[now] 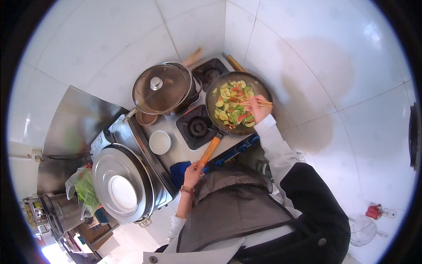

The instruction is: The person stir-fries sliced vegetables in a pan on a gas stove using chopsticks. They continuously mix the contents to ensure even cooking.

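My left hand (192,173) grips the wooden handle (210,151) of a dark frying pan (263,90) at the right side of the stove. In my right hand (258,108) is a pair of wooden chopsticks (242,99), their tips among the food. Sliced green zucchini and reddish pieces make up the vegetables (227,110) in the pan. The hand hides part of the pan's right side. Left of the pan shows a bare gas burner (198,127), and a white bowl (160,142) stands beside it.
A pot with a glass lid (160,87) sits back left, near a brown dish (146,118). Another burner (211,73) lies behind. At left, a large round metal lid (113,181) carries a white plate (122,192); greens in a plastic bag (84,189) are beyond. Tiled wall (306,82) rises close on the right.
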{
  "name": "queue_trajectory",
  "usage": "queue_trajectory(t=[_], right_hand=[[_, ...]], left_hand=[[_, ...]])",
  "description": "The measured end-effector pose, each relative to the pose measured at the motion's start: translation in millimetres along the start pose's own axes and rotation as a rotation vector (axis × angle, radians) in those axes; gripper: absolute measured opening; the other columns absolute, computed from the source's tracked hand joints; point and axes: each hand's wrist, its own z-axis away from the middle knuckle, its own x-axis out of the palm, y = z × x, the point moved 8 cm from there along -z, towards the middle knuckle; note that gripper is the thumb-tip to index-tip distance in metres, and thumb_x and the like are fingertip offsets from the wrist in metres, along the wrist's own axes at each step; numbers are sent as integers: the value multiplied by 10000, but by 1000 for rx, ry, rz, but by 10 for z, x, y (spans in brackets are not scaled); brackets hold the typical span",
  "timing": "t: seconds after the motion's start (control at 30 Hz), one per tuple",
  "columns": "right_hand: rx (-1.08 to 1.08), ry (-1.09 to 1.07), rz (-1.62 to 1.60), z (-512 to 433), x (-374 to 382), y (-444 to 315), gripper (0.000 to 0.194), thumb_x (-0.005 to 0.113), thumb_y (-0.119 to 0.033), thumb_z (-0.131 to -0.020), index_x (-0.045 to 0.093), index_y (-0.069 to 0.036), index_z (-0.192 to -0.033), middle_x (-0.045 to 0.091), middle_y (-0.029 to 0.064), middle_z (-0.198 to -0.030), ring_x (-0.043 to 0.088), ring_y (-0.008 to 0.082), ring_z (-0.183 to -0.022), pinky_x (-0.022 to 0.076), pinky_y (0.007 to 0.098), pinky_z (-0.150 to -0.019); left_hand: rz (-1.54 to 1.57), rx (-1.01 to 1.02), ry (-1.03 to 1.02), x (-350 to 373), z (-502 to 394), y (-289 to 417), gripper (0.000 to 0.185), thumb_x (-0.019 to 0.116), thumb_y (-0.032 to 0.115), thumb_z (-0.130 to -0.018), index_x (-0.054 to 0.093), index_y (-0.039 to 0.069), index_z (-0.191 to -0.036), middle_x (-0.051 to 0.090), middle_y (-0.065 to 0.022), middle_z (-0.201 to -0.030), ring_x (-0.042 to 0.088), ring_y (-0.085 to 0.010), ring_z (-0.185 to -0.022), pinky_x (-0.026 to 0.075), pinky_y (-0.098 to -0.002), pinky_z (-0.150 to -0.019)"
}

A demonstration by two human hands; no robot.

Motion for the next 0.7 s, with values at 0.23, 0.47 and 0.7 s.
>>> queue_trajectory(t=[0.23,0.47,0.7], right_hand=[[-81,36,-16,-130,321,334,83,536,-67,-868,551,14,-880,621,107,-758,626,158,-657,532,250,-606],[-93,57,-9,-215,408,473,113,529,-59,-869,524,53,-884,612,146,-825,644,195,-701,548,271,-636],[4,-162,150,397,442,139,94,563,-51,-846,580,39,-866,633,110,-739,649,172,-676,530,246,-593]], left_hand=[[-86,31,33,-17,20,82,335,583,324,-844,625,74,-1062,617,-46,-693,575,-110,-586,439,-258,-556],[-79,39,56,19,19,104,343,587,322,-838,619,70,-1069,621,-69,-706,591,-127,-596,463,-263,-578],[-88,20,39,14,-15,37,349,578,325,-841,617,58,-1063,615,-71,-699,598,-137,-593,457,-265,-579]])
